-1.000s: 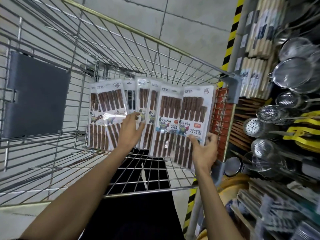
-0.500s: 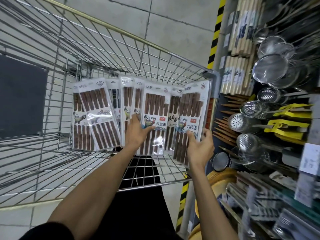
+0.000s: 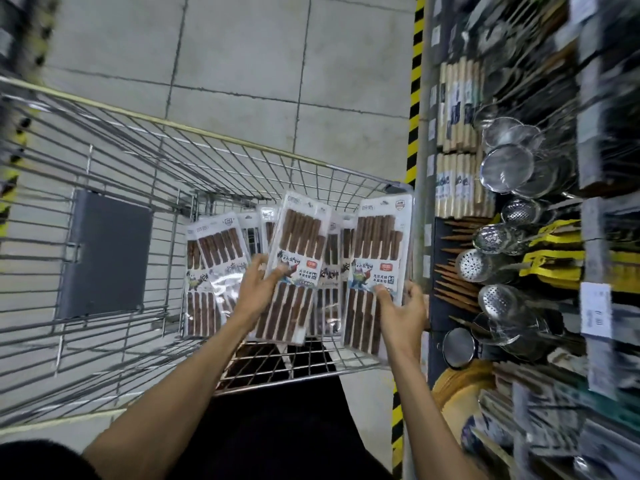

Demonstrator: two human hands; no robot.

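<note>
Looking down over the person's shoulders in the head view, both arms reach up from the lower edge of the frame toward the middle. There the left hand [image 3: 258, 292] grips a fan of chopstick packs [image 3: 298, 244], with fingers spread across the glossy fronts. The right hand [image 3: 403, 311] pinches the rightmost pack [image 3: 375, 244] near its lower half, thumb on the front. All the packs are held upright above the near right corner of the wire shopping cart [image 3: 207, 133], whose grey flap [image 3: 107, 254] sits at centre left. Just to the right, hanging strainers [image 3: 507, 168] and yellow-handled tools [image 3: 554, 268] crowd the shelf. The fan looks risky to me. So many slick plastic sleeves in one hand could slide over each other, and one might slip out into the cart or onto the concrete floor. The rightmost pack is close to the cart's corner and the shelf post, so a sideways swing could catch its edge and twist it out of that light pinch. The blurred frame edges hide any finer detail.
</note>
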